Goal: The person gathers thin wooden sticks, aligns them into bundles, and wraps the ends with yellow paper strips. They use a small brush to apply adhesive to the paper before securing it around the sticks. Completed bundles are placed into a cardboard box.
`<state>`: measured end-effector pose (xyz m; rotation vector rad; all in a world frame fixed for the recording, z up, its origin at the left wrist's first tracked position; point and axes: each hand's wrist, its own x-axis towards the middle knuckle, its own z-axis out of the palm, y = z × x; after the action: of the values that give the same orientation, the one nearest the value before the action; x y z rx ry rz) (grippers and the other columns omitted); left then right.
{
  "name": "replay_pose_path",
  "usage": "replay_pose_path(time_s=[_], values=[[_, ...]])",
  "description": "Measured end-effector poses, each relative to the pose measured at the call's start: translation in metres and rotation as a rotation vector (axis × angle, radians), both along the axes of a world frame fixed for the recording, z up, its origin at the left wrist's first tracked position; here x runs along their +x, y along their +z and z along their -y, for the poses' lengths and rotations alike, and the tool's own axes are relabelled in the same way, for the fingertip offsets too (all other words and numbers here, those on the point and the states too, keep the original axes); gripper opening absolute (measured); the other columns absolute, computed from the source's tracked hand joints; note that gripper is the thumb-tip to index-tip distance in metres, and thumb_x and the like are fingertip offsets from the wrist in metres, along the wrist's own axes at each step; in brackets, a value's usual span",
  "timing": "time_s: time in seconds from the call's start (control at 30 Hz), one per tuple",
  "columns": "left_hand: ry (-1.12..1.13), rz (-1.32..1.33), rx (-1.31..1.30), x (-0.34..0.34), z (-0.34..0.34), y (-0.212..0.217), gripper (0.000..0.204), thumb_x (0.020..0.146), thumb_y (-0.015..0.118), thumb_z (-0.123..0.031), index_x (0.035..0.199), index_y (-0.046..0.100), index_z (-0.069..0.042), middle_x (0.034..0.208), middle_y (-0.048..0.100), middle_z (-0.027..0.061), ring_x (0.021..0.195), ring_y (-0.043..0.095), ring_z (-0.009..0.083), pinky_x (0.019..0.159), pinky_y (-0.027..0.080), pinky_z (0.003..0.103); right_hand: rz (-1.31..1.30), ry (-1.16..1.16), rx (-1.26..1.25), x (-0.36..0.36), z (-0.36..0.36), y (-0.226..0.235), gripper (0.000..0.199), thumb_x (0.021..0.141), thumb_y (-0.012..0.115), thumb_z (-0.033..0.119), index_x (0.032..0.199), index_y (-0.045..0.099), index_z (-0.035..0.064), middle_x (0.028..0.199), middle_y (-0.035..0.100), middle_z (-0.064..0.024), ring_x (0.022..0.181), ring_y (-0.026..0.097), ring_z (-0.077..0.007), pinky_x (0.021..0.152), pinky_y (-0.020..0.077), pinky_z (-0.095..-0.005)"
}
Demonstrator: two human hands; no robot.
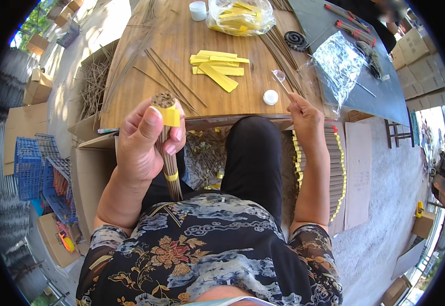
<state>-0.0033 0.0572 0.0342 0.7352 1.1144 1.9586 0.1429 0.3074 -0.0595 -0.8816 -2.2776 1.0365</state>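
Observation:
My left hand (140, 137) is wrapped round an upright bundle of thin brown incense sticks (169, 162), its stick ends facing up. A yellow paper strip (172, 117) goes round the bundle near the top, under my fingers, and a second yellow band (172, 176) circles it lower down. My right hand (305, 116) is at the table's near edge, closed in a pinch on a thin stick-like tool (283, 87) that points up and left. Close to the tool's tip is a small open white jar (270, 97). Loose yellow paper strips (220, 66) lie on the table between my hands.
On the wooden table (176, 35) lie loose incense sticks (169, 76), a bag of yellow strips (240, 16), a white tub (198, 10) and a dark coil (296, 41). Banded bundles (337, 173) are stacked at my right. A stick-filled box (97, 81) stands left.

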Motion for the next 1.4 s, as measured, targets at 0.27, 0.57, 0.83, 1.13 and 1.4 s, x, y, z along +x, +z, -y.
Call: replay_pose_path(time_s=[0.27,0.57,0.83,1.13,1.4], values=[[0.104,-0.08,0.008,-0.001,-0.004,-0.007,0.036,0.086,0.053,-0.033,0.095,0.05,0.002,0.068,0.049,0.0058,0.051,0.042,0.0089,0.046,0.033,0.021,0.287,0.018,0.565,-0.003,-0.001,0.005,0.013,0.079,0.049,0.012,0.072,0.057,0.0042,0.072,0.053,-0.0103,0.073,0.056,-0.0292,0.064,0.0437,-0.0385],[0.054,-0.104,0.102,-0.011,0.0,0.004,0.036,0.085,0.055,-0.032,0.099,0.051,0.001,0.072,0.052,0.0072,0.055,0.044,0.0097,0.049,0.035,0.02,0.459,0.065,0.535,-0.025,-0.009,-0.008,0.012,0.077,0.05,0.011,0.073,0.06,0.0054,0.079,0.057,-0.0107,0.08,0.057,-0.0285,0.069,0.0445,-0.0377],[0.065,-0.144,0.186,-0.027,0.007,0.01,0.039,0.085,0.055,-0.029,0.104,0.052,0.004,0.074,0.054,0.0094,0.055,0.046,0.0098,0.049,0.035,0.02,0.42,0.003,0.449,-0.008,-0.003,0.013,0.019,0.082,0.051,0.021,0.075,0.059,0.0044,0.079,0.056,-0.0125,0.078,0.056,-0.0311,0.069,0.0428,-0.0402],[0.123,-0.19,0.189,-0.027,0.005,0.007,0.041,0.088,0.049,-0.035,0.102,0.047,0.003,0.074,0.048,0.0075,0.051,0.041,0.0089,0.045,0.033,0.021,0.453,-0.057,0.369,-0.002,-0.005,0.011,0.023,0.083,0.049,0.025,0.076,0.059,0.0053,0.079,0.059,-0.0137,0.078,0.056,-0.0332,0.069,0.0428,-0.041],[0.061,-0.006,0.308,-0.035,0.002,-0.002,0.023,0.086,0.054,-0.022,0.107,0.059,-0.013,0.095,0.055,0.0141,0.056,0.047,0.015,0.05,0.037,0.024,0.108,-0.054,0.208,0.002,0.008,0.007,0.021,0.084,0.053,0.021,0.081,0.062,0.0015,0.066,0.058,-0.0079,0.06,0.054,-0.022,0.056,0.0412,-0.032]])
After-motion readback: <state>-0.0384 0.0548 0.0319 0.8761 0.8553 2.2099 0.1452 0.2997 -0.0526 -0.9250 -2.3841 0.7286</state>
